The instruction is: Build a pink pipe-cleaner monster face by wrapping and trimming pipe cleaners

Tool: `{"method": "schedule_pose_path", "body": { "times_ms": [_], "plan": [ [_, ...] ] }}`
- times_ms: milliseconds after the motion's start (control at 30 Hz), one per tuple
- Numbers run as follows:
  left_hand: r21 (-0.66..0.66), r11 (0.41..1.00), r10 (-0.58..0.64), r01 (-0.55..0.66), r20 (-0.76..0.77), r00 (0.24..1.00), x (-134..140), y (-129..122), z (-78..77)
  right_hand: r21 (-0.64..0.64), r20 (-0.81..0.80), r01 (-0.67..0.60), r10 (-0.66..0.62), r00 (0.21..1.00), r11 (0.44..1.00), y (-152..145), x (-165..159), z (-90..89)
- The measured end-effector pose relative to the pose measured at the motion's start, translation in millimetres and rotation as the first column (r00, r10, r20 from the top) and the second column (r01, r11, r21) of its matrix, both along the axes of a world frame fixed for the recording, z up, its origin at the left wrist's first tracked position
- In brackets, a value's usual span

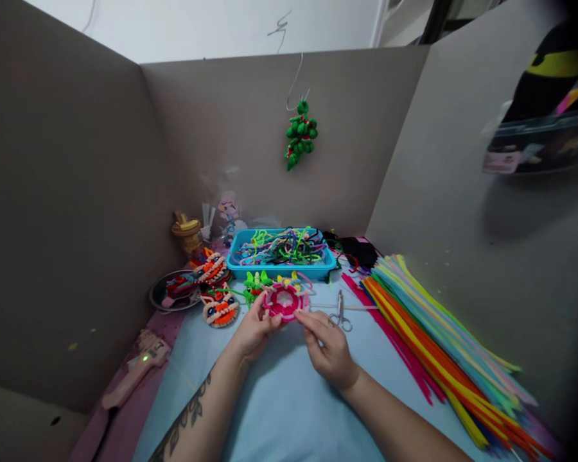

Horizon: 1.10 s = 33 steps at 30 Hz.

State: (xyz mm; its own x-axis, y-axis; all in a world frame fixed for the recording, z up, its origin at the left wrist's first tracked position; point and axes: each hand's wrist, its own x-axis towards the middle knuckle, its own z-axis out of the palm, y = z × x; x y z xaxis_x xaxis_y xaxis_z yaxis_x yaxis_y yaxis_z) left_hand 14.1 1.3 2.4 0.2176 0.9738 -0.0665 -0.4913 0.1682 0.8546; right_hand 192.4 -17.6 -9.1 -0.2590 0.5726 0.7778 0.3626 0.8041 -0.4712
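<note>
A round pink and magenta pipe-cleaner piece (285, 304), ring-shaped with a paler centre, is held up over the blue cloth. My left hand (256, 327) grips its left and lower edge, thumb in front. At its right edge, the thumb and forefinger of my right hand (328, 346) pinch the rim or a strand there; the exact spot is too small to make out. A pink strand curves up behind the piece. Just beyond it lie a green pipe-cleaner figure (256, 286) and a yellowish one, partly hidden. Scissors (341, 313) rest right of my right hand.
A blue tray (282, 272) of tangled pipe-cleaner scraps stands behind. Long coloured pipe cleaners (443, 346) lie at right. Orange-and-cream figures (220, 310) and a metal bowl (160, 301) sit left, with a glue gun (137, 372) nearer. Grey panels (270, 141) enclose the table.
</note>
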Motion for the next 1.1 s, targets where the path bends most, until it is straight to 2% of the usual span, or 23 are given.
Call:
{"method": "schedule_pose_path", "body": {
  "times_ms": [167, 333, 433, 533, 633, 800, 933, 1100],
  "plan": [
    [-0.005, 0.997, 0.074, -0.074, 0.05, 0.996, -1, 3, 0.3, -0.091, -0.139, -0.028, 0.015, 0.99, 0.995, -3, 5, 3.3],
    [-0.024, 0.994, 0.112, -0.11, 0.06, 0.992, -5, 4, 4.2, -0.232, -0.241, 0.09, -0.147, 0.959, 0.969, 0, 5, 7.0],
    [-0.036, 0.991, 0.132, -0.129, 0.09, 0.987, -4, 3, 7.2, -0.265, -0.251, 0.132, -0.201, 0.947, 0.955, 2, 7, 7.4],
    [-0.024, 0.99, 0.143, -0.142, 0.107, 0.984, -3, 3, 8.5, -0.236, -0.216, 0.123, -0.176, 0.96, 0.964, 3, 8, 6.2],
    [0.016, 0.989, 0.144, -0.146, 0.095, 0.985, -1, 3, 7.6, -0.189, -0.157, 0.065, -0.096, 0.983, 0.98, 2, 6, 3.9],
    [0.019, 0.989, 0.146, -0.148, 0.092, 0.985, -1, 4, 4.5, -0.188, 0.048, -0.049, 0.059, 0.997, 0.981, 3, -2, -2.2],
    [0.02, 0.991, 0.128, -0.13, 0.079, 0.989, -1, 4, 3.8, -0.238, 0.156, 0.0, 0.038, 0.987, 0.971, 6, -4, -7.0],
    [0.051, 0.991, 0.122, -0.123, 0.024, 0.992, 0, 4, 3.2, -0.303, 0.118, 0.036, 0.0, 0.993, 0.952, 9, -4, -8.9]
  ]
}}
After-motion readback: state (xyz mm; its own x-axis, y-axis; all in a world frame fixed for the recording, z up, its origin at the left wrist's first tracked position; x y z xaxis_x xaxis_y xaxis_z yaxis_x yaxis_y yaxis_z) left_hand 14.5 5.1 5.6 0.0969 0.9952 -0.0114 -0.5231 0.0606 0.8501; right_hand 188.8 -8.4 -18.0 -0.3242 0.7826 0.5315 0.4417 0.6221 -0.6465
